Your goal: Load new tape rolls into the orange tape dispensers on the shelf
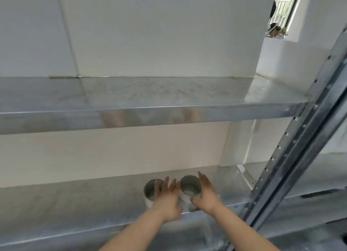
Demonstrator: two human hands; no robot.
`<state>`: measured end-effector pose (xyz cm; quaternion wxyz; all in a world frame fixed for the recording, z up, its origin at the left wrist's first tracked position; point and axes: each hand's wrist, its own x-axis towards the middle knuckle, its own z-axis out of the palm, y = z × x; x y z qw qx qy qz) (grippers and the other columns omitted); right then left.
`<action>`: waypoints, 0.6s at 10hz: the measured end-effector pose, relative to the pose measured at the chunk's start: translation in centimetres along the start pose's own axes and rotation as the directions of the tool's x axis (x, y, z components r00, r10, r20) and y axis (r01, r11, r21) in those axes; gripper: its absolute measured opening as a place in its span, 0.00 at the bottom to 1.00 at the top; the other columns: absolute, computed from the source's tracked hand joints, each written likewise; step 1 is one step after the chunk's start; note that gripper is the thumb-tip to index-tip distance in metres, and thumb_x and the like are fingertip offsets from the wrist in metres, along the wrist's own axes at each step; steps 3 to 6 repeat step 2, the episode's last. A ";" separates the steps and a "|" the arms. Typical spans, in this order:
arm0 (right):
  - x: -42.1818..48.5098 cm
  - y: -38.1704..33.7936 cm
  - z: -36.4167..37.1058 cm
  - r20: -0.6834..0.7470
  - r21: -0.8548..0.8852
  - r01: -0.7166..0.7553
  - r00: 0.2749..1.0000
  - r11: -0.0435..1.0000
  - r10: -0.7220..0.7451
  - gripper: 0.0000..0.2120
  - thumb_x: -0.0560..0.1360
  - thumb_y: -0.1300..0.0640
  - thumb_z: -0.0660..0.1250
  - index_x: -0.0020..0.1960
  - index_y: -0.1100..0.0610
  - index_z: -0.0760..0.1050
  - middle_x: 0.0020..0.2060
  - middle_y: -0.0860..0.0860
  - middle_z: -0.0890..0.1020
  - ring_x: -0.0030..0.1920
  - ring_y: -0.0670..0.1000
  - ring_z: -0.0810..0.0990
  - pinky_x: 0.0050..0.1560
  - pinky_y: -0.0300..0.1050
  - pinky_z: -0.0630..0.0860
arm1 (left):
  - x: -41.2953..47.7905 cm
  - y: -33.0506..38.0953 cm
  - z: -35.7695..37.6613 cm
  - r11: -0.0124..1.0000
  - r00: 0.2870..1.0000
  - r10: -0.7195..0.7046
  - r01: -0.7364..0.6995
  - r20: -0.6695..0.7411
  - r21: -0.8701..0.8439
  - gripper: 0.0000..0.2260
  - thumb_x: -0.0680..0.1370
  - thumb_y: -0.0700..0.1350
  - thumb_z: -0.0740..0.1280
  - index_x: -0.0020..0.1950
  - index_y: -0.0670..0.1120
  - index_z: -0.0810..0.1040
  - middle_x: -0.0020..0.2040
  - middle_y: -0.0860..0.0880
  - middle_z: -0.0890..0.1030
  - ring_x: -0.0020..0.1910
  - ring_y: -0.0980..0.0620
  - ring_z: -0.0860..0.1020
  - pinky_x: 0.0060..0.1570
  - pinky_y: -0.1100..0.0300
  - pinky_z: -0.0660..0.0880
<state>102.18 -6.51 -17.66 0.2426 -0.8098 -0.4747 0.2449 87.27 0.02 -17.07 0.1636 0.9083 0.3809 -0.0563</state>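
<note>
Two white tape rolls stand side by side on the lower metal shelf (75, 200). My left hand (167, 200) rests on the left tape roll (150, 192), fingers spread over its right side. My right hand (206, 192) wraps the right tape roll (189, 188), thumb at the front and fingers along its right side. The frame is blurred, so how firmly the left hand grips cannot be told. No orange tape dispenser is in view.
An upper metal shelf (131, 100) spans the frame with nothing on it. A perforated steel upright (293, 147) rises at the right. White wall panels stand behind the shelves. A window (283, 8) shows at the top right.
</note>
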 end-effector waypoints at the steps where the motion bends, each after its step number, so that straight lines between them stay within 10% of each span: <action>1: -0.7 -1.0 -1.0 -0.056 -0.022 0.054 0.997 0.998 -0.056 0.47 0.68 0.52 0.71 0.75 0.56 0.44 0.76 0.53 0.51 0.76 0.52 0.51 0.74 0.42 0.55 | -1.0 -0.6 -1.7 0.999 0.999 -0.032 0.032 -0.044 -0.006 0.38 0.73 0.55 0.60 0.77 0.47 0.45 0.79 0.48 0.46 0.77 0.45 0.39 0.73 0.43 0.35; 6: -2.2 -2.7 -2.2 -0.084 -0.016 0.128 0.988 0.992 -0.129 0.45 0.69 0.51 0.70 0.75 0.56 0.45 0.76 0.52 0.51 0.76 0.50 0.49 0.75 0.43 0.52 | -2.8 -1.3 -3.6 0.995 0.986 -0.077 0.067 -0.149 -0.071 0.41 0.72 0.59 0.62 0.77 0.48 0.44 0.79 0.50 0.47 0.78 0.47 0.40 0.73 0.44 0.36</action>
